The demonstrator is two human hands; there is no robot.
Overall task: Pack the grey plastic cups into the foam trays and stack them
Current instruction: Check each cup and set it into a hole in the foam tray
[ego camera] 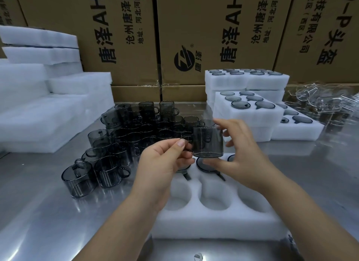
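Over the foam tray [213, 224] on the counter [38, 212], I see the left hand [163, 163] with fingers pinching the handle of a grey cup [208, 142], right hand [242, 155] fingers curled round its body, cup held clear of the tray, loose cups [124, 136] heaped left.

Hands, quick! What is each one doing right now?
Left hand: closed, pinching the handle of the grey cup.
Right hand: closed, holding the body of the same grey cup.
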